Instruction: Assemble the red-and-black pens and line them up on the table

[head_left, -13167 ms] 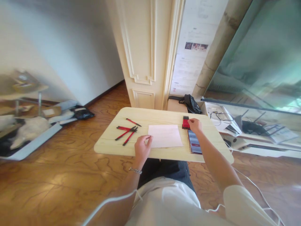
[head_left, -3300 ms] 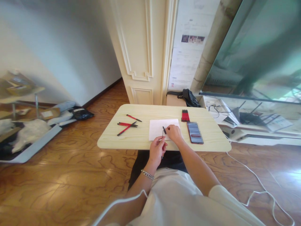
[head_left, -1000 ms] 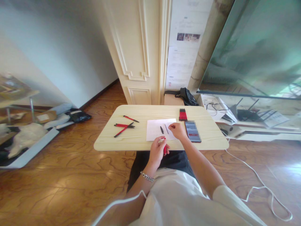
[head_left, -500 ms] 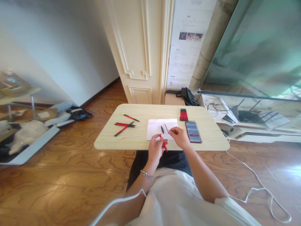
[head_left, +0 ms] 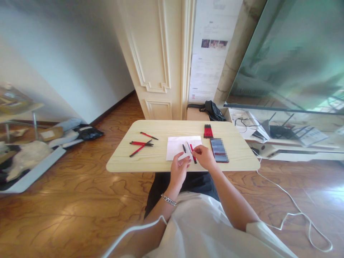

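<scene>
My right hand [head_left: 203, 156] pinches a red pen barrel [head_left: 191, 147] with a dark lower end, tilted over the right part of a white sheet of paper [head_left: 174, 143]. A thin dark line, like a pen refill, shows just left of the barrel; whether my fingers hold it too I cannot make out. My left hand [head_left: 178, 169] is open and holds nothing, its fingers apart close to the barrel's lower end. A short black pen part [head_left: 184, 148] lies on the paper between my hands.
Several red and black pens [head_left: 139, 144] lie loosely on the table [head_left: 120, 157] at left. A row of similar pens [head_left: 208, 131] stands out at back right, above a phone [head_left: 219, 150]. A white cable [head_left: 285, 200] trails over the floor at right.
The red barrel has gone from my left hand to my right hand. My left fingers have opened. The view has shifted slightly.
</scene>
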### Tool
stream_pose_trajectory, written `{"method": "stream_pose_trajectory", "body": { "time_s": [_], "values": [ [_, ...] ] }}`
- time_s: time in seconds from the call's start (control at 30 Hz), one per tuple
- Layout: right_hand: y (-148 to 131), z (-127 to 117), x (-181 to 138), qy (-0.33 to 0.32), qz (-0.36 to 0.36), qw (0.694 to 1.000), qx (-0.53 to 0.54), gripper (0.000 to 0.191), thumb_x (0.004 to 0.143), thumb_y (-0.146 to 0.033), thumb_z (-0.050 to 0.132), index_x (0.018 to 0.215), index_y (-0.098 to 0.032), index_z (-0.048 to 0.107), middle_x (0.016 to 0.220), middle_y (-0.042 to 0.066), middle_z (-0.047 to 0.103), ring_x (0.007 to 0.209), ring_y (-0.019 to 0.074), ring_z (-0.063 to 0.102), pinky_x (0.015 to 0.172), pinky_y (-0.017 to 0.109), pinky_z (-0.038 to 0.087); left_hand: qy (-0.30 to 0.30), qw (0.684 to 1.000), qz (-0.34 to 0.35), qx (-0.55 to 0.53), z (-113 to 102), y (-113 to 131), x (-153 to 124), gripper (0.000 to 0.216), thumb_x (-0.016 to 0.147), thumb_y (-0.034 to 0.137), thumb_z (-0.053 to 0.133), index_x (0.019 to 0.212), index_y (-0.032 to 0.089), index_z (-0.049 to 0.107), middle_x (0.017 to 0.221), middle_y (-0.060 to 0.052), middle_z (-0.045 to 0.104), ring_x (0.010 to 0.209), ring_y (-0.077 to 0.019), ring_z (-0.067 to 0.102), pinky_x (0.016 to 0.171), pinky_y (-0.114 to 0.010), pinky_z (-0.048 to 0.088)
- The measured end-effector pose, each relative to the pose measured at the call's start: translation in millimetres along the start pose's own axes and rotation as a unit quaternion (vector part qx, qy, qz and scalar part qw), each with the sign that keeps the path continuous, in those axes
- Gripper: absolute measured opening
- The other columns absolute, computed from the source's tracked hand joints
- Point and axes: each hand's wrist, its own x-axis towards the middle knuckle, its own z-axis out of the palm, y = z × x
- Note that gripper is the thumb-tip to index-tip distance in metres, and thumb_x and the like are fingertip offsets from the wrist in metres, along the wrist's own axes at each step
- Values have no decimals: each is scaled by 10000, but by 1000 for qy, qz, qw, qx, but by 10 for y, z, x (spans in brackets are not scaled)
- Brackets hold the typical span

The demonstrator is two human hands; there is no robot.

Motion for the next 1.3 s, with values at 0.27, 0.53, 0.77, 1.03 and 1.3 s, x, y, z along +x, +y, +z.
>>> {"method": "stream_pose_trajectory", "body": {
  "time_s": [0.27, 0.53, 0.77, 1.03, 1.3],
  "values": [
    [199, -39, 513, 17, 42, 980, -192, 112, 767, -279, 614, 777, -189, 679, 765, 36, 696, 730, 153, 612, 645, 230, 377, -9, 999, 0, 36, -59, -39, 8, 388, 772, 416, 652, 1047, 154, 571, 926, -116, 701, 787, -183, 684, 732, -313, 522],
    [260, 90, 505, 21, 25, 975, -222, 161, 795, -310, 604, 740, -176, 674, 756, 52, 695, 710, 158, 598, 620, 238, 345, -1, 998, -1, 61, -95, -21, 41, 356, 756, 425, 657, 974, 150, 596, 855, -89, 698, 714, -162, 670, 655, -273, 504],
    [238, 58, 451, 29, 31, 977, -211, 190, 823, -332, 595, 786, -169, 685, 800, 67, 701, 753, 173, 615, 636, 241, 364, 11, 995, 23, 91, -174, 2, 77, 365, 785, 457, 621, 978, 148, 593, 815, -82, 686, 655, -148, 646, 538, -220, 449],
    [234, 50, 439, 30, 27, 978, -205, 186, 840, -313, 572, 802, -173, 689, 822, 83, 708, 777, 179, 627, 652, 238, 372, 67, 943, 160, 283, -462, 262, 290, 275, 828, 424, 559, 951, 191, 636, 896, -72, 699, 781, -177, 655, 749, -288, 494],
    [202, 121, 110, 169, 45, 981, -82, 350, 893, -457, 426, 946, -204, 662, 780, 38, 694, 705, 168, 616, 643, 235, 391, 137, 860, 184, 455, -687, 188, 593, 256, 838, 389, 507, 907, 202, 667, 859, -74, 708, 789, -206, 646, 766, -308, 469]
  ]
}}
